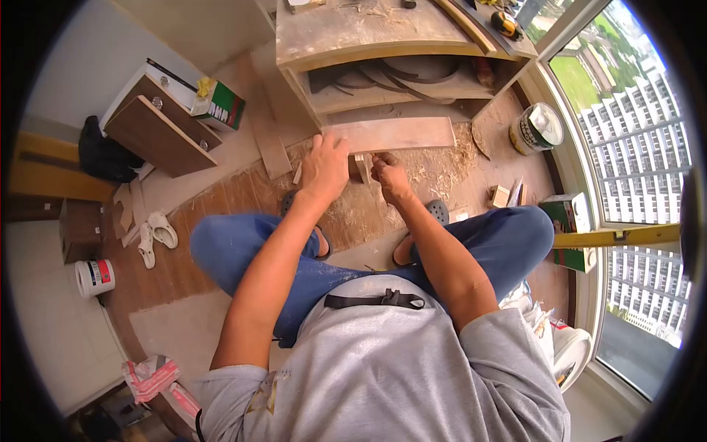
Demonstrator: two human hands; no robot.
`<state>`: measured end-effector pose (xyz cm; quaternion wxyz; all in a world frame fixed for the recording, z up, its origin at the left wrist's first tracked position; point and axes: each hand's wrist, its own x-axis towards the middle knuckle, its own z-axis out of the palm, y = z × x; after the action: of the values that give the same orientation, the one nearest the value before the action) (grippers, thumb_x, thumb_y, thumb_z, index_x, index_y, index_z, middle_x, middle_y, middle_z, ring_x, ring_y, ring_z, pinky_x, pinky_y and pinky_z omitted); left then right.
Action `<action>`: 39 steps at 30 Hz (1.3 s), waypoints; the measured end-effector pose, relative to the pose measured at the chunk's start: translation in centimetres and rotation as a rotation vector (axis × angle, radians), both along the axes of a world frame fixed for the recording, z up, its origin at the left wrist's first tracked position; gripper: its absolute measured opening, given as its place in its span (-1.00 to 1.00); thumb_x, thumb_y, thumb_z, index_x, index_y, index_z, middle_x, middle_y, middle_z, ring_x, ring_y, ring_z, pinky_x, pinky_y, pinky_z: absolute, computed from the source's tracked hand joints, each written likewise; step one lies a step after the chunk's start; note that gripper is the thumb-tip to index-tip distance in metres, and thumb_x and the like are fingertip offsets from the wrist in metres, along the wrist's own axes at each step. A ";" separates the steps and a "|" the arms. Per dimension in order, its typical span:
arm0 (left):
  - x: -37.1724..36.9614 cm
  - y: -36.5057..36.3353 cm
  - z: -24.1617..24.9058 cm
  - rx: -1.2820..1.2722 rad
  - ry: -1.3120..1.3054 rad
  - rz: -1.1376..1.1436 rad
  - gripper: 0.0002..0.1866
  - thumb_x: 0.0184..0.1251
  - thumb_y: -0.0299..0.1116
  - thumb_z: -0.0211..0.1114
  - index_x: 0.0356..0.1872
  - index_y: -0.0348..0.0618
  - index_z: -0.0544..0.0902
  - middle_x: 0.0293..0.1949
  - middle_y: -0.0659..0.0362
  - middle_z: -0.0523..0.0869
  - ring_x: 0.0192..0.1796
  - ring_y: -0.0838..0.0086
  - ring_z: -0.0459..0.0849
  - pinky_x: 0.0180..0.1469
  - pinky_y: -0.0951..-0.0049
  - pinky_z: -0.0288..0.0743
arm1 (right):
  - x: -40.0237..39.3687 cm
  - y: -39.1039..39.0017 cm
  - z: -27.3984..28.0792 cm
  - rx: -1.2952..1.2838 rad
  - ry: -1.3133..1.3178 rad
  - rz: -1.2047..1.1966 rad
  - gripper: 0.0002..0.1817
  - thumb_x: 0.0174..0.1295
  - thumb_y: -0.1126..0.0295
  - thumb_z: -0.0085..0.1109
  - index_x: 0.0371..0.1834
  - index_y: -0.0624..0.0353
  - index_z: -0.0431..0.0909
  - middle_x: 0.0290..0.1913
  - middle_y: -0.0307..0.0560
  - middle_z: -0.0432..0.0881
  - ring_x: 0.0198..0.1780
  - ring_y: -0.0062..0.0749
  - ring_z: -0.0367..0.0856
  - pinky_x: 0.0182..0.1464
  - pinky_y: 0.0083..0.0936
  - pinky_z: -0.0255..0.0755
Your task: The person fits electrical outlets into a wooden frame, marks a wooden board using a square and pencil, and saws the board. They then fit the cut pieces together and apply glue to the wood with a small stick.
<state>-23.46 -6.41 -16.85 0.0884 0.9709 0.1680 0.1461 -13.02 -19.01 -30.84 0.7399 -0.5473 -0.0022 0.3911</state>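
A pale wooden board (401, 134) lies level in front of my knees, with a short upright wood piece (359, 169) below it. My left hand (325, 166) grips the board's left end, its fingers bent over the top. Just under the board's near edge, my right hand (390, 177) is closed, fingers curled near the upright piece. Whatever it holds is too small and shaded to make out. Wood shavings (442, 166) are scattered on the floor around the board.
Beyond the board stands a wooden cabinet (353, 44) with curved strips (394, 77) on its shelf and a yellow tape measure (506, 24) on top. A paint bucket (536, 129) stands by the window. Leftward are a brown drawer-like panel unit (158, 136) and white shoes (158, 232).
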 end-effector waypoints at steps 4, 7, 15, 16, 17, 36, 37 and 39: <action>-0.2 0.2 -0.3 -0.009 -0.012 -0.011 -0.75 0.40 -0.36 0.26 0.04 -0.12 0.70 0.04 0.05 0.61 0.09 0.05 0.57 0.06 0.07 0.61 | 0.6 2.0 -0.7 0.180 -0.117 0.004 -0.78 0.39 0.41 0.26 0.03 0.24 0.66 -0.36 -0.32 0.63 -0.37 -0.61 0.50 -0.19 -0.55 0.43; -0.3 0.0 0.1 -0.026 0.010 0.006 -0.74 0.39 -0.37 0.27 0.04 -0.13 0.70 0.04 0.03 0.61 0.09 0.05 0.57 0.05 0.05 0.61 | 0.6 1.9 0.2 0.040 -0.244 -0.028 -0.70 0.31 0.41 0.26 0.04 0.36 0.66 -0.15 -0.11 0.74 -0.20 -0.39 0.64 0.03 -0.43 0.49; -0.6 0.1 0.0 -0.045 0.013 -0.006 -0.72 0.38 -0.38 0.26 0.05 -0.20 0.70 0.06 0.00 0.60 0.11 0.02 0.57 0.04 0.05 0.64 | 0.9 0.2 1.6 -0.278 -0.696 0.165 -0.70 0.36 0.34 0.16 0.01 0.32 0.68 0.05 0.23 0.73 0.14 0.06 0.65 0.21 -0.23 0.47; -0.7 0.0 0.1 -0.054 0.021 -0.007 -0.72 0.38 -0.38 0.26 0.05 -0.21 0.69 0.07 0.01 0.61 0.13 0.03 0.57 0.04 0.05 0.64 | 0.8 -0.1 1.4 -0.275 -0.712 0.164 -0.70 0.36 0.34 0.16 0.01 0.32 0.68 0.05 0.23 0.73 0.14 0.06 0.65 0.21 -0.23 0.47; -0.7 0.0 0.2 -0.048 0.008 -0.004 -0.72 0.38 -0.38 0.26 0.05 -0.21 0.69 0.07 0.01 0.61 0.13 0.03 0.57 0.04 0.05 0.64 | 0.5 0.0 1.2 -0.153 -0.556 0.106 -0.73 0.31 0.37 0.20 -0.04 0.31 0.70 -0.02 0.11 0.75 0.07 -0.10 0.65 0.16 -0.28 0.46; -0.8 -0.4 0.4 -0.074 -0.046 -0.032 -0.71 0.32 -0.43 0.25 0.04 -0.22 0.66 0.15 0.01 0.59 0.19 0.06 0.53 0.14 0.08 0.59 | 1.6 -0.7 -0.3 -0.041 -0.393 0.049 -0.84 0.30 0.37 0.26 -0.17 0.22 0.68 -0.27 -0.29 0.69 -0.18 -0.51 0.57 -0.07 -0.47 0.44; -1.1 -0.5 0.6 -0.074 -0.057 -0.043 -0.70 0.31 -0.44 0.25 0.05 -0.23 0.65 0.15 -0.02 0.58 0.20 0.06 0.52 0.18 0.08 0.56 | 1.9 -0.9 2.5 -0.170 -0.489 0.145 -0.85 0.34 0.34 0.25 -0.16 0.18 0.66 -0.31 -0.29 0.66 -0.22 -0.50 0.56 -0.09 -0.45 0.45; -1.3 0.1 0.4 0.048 -0.101 -0.085 -0.67 0.27 -0.46 0.25 0.06 -0.23 0.63 0.13 -0.08 0.57 0.21 0.06 0.51 0.25 0.10 0.50 | 2.0 -0.6 -1.5 -0.064 -0.623 -0.046 -0.83 0.41 0.31 0.19 -0.06 0.12 0.61 -0.40 -0.30 0.55 -0.36 -0.55 0.49 -0.25 -0.43 0.41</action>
<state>-24.75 -6.34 -16.41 0.0795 0.9704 0.1183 0.1951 -11.04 -19.58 -32.37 0.6948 -0.6636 -0.2043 0.1875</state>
